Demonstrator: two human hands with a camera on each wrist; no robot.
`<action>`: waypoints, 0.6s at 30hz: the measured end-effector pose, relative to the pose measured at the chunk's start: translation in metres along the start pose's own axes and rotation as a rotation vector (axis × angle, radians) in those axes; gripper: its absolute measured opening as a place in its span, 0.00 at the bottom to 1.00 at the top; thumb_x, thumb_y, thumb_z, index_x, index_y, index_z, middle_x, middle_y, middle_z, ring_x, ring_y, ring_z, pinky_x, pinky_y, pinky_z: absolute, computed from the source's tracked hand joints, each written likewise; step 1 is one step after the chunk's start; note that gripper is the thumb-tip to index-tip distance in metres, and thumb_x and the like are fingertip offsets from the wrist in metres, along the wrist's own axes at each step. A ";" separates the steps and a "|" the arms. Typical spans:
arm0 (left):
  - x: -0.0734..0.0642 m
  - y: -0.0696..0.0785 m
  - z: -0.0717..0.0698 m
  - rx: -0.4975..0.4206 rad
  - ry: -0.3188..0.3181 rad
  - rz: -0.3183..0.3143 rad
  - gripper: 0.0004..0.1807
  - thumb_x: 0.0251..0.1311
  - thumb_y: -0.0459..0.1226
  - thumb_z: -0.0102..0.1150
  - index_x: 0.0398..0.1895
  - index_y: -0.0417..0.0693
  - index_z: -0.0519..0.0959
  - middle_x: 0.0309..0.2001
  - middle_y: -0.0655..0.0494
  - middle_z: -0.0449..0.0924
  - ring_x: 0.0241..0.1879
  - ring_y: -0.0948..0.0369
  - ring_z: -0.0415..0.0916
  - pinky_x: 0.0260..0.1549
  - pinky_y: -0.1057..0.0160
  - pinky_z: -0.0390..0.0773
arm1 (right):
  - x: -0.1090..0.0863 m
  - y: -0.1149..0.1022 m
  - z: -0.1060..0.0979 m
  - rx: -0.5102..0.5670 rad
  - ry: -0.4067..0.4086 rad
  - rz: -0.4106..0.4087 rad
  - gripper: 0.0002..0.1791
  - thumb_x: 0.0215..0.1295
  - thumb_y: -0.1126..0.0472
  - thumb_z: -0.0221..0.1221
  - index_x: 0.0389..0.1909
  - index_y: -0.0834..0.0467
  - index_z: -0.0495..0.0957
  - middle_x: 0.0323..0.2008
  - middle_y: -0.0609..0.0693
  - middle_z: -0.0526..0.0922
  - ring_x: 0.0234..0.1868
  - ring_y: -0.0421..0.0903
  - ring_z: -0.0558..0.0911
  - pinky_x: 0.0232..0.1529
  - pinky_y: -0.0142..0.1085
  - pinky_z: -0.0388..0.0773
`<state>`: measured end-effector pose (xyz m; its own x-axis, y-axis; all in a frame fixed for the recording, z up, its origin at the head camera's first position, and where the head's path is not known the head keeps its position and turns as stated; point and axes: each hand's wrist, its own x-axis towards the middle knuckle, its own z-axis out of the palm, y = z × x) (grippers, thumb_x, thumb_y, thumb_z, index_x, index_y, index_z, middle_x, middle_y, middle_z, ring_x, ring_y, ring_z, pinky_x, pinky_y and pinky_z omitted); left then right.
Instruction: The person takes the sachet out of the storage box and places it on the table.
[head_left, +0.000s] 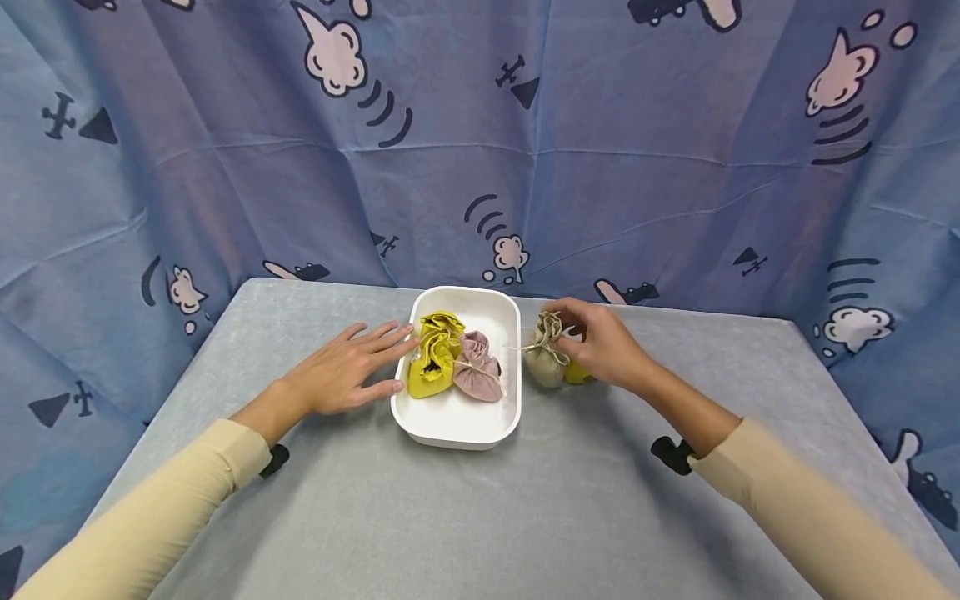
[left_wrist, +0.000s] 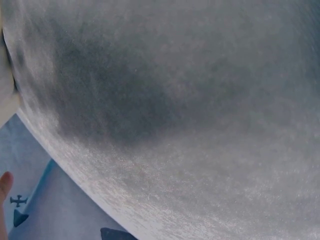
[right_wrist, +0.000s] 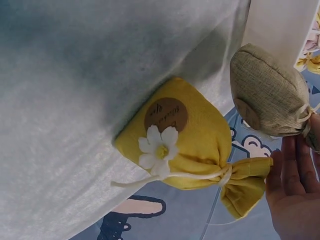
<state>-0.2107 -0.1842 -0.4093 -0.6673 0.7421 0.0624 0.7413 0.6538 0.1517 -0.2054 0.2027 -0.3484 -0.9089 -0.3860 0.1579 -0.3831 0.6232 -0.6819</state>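
My right hand (head_left: pixel 603 342) pinches a beige drawstring pouch (head_left: pixel 545 367) by its gathered neck, just right of the white tray (head_left: pixel 453 427). Beneath that hand, mostly covered in the head view, is a yellow pouch (right_wrist: pixel 197 125); the right wrist view shows its white flower, round brown sticker and pale cord. My left hand (head_left: pixel 341 371) has its fingers spread at the tray's left side, fingertips at the rim. Inside the tray lie yellow pouch material (head_left: pixel 431 379), perhaps two pouches overlapping, and a pink pouch (head_left: pixel 477 379) tied with cord.
A grey cloth (head_left: pixel 480 517) covers the table. Behind its far edge hangs a blue patterned curtain (head_left: pixel 450 125). The left wrist view holds mostly tablecloth, with a fingertip (left_wrist: pixel 5 184) at its left edge.
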 end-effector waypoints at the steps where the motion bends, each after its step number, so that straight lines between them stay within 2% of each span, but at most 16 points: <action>1: 0.000 0.000 0.000 0.000 -0.001 -0.001 0.37 0.73 0.61 0.40 0.80 0.60 0.52 0.79 0.58 0.49 0.77 0.53 0.47 0.70 0.38 0.50 | 0.000 0.001 0.001 0.002 0.001 -0.007 0.21 0.60 0.76 0.63 0.55 0.65 0.78 0.42 0.58 0.85 0.45 0.54 0.84 0.45 0.46 0.81; 8: 0.000 -0.001 0.001 0.002 -0.010 -0.007 0.37 0.73 0.62 0.38 0.80 0.61 0.51 0.79 0.59 0.47 0.77 0.54 0.46 0.70 0.38 0.50 | 0.001 0.005 0.006 0.020 0.006 -0.041 0.20 0.55 0.77 0.63 0.50 0.66 0.79 0.39 0.57 0.86 0.43 0.53 0.84 0.47 0.51 0.81; 18: 0.000 -0.002 0.002 -0.007 -0.003 -0.004 0.37 0.73 0.62 0.39 0.80 0.60 0.52 0.79 0.60 0.47 0.77 0.55 0.46 0.71 0.39 0.49 | 0.002 0.005 0.008 -0.006 0.004 -0.019 0.21 0.57 0.73 0.67 0.54 0.66 0.78 0.43 0.60 0.85 0.47 0.57 0.84 0.49 0.54 0.79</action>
<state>-0.2116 -0.1851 -0.4116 -0.6701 0.7399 0.0592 0.7381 0.6558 0.1583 -0.2078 0.1992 -0.3573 -0.9021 -0.3952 0.1735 -0.4012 0.6197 -0.6745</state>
